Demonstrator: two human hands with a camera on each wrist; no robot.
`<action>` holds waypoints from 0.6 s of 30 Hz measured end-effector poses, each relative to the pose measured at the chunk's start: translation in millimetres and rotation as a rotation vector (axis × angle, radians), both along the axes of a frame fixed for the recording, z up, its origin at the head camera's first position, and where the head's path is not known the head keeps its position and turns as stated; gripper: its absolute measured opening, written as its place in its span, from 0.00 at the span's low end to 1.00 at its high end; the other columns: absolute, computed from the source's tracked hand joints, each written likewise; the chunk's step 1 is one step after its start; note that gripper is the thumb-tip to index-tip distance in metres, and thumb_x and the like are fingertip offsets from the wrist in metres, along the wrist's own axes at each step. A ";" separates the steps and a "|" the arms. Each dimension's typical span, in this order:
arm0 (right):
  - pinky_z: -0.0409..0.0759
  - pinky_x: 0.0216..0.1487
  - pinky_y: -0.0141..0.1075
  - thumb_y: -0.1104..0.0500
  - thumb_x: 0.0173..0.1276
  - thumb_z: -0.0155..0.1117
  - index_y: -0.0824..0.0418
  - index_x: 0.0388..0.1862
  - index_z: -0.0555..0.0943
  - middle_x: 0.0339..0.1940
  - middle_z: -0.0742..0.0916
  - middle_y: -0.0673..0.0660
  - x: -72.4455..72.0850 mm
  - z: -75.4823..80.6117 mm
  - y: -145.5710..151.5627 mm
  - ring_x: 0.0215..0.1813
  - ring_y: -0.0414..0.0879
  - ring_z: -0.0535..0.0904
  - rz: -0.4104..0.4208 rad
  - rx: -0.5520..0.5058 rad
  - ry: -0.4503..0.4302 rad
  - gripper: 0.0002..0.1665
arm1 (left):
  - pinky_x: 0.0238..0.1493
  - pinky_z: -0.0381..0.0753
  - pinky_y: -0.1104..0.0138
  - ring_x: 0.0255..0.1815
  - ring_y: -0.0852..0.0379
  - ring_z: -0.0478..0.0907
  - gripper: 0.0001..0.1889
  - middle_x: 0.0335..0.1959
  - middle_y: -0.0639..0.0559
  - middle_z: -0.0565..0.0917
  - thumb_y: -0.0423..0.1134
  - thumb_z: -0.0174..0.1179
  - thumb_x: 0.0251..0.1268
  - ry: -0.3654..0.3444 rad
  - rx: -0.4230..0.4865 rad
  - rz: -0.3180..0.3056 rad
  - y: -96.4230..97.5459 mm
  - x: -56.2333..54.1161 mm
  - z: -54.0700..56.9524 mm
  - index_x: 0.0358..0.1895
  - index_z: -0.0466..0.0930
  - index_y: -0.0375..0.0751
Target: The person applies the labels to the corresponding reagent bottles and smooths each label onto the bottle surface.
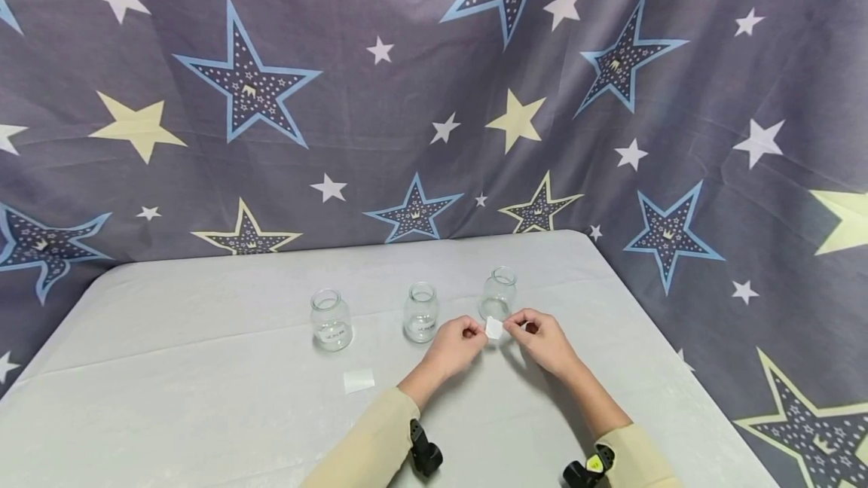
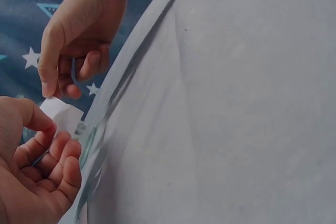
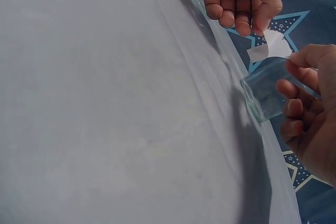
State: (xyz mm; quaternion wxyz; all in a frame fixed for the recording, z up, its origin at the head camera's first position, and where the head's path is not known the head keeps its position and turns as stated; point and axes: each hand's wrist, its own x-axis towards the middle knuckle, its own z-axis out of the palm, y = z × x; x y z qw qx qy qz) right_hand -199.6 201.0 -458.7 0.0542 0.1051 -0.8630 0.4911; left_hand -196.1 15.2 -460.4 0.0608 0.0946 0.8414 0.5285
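Observation:
Both hands hold a small white sticker label (image 1: 494,328) between them, above the table in front of the rightmost glass jar (image 1: 498,294). My left hand (image 1: 454,349) pinches its left edge between thumb and forefinger. The opposite edge is pinched by my right hand (image 1: 545,341), its other fingers curled loosely. In the right wrist view, part of the label (image 3: 275,44) bends away from a flat strip, and the clear jar (image 3: 268,90) stands behind the right fingers. The left wrist view shows the label (image 2: 60,114) creased between the two hands.
Two more clear jars, the middle one (image 1: 420,313) and the left one (image 1: 331,321), stand in a row, with dark lettering low on each. A white paper slip (image 1: 359,380) lies on the white-covered table (image 1: 169,398). A starry curtain (image 1: 380,111) hangs behind and at right.

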 end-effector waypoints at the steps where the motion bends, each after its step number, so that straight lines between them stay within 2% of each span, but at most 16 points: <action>1: 0.68 0.29 0.27 0.60 0.63 0.63 0.63 0.32 0.83 0.29 0.84 0.56 0.3 0.7 0.0 0.25 0.36 0.70 -0.005 -0.002 -0.006 0.06 | 0.22 0.70 0.72 0.18 0.63 0.70 0.05 0.22 0.56 0.77 0.37 0.53 0.55 -0.003 -0.003 0.001 -0.3 0.0 -0.1 0.30 0.78 0.41; 4: 0.68 0.28 0.27 0.62 0.63 0.63 0.64 0.33 0.83 0.29 0.84 0.57 2.3 5.6 -1.2 0.25 0.37 0.70 -0.020 -0.013 -0.027 0.05 | 0.21 0.70 0.72 0.17 0.64 0.70 0.05 0.22 0.56 0.76 0.37 0.53 0.55 -0.004 -0.005 0.000 -1.2 0.5 -0.3 0.30 0.78 0.42; 11: 0.68 0.28 0.27 0.66 0.63 0.61 0.70 0.33 0.82 0.29 0.84 0.63 16.2 32.1 -9.0 0.24 0.36 0.70 -0.017 -0.016 -0.012 0.06 | 0.22 0.70 0.71 0.18 0.64 0.70 0.05 0.21 0.57 0.76 0.37 0.53 0.56 -0.013 -0.014 -0.002 -2.3 1.0 -1.0 0.30 0.78 0.43; 18: 0.68 0.29 0.26 0.66 0.63 0.61 0.70 0.34 0.82 0.28 0.83 0.61 18.7 36.9 -9.4 0.23 0.34 0.69 -0.066 -0.026 -0.043 0.06 | 0.24 0.69 0.71 0.20 0.63 0.70 0.04 0.21 0.57 0.75 0.37 0.54 0.55 -0.010 -0.028 0.003 -2.2 0.2 -2.5 0.29 0.78 0.42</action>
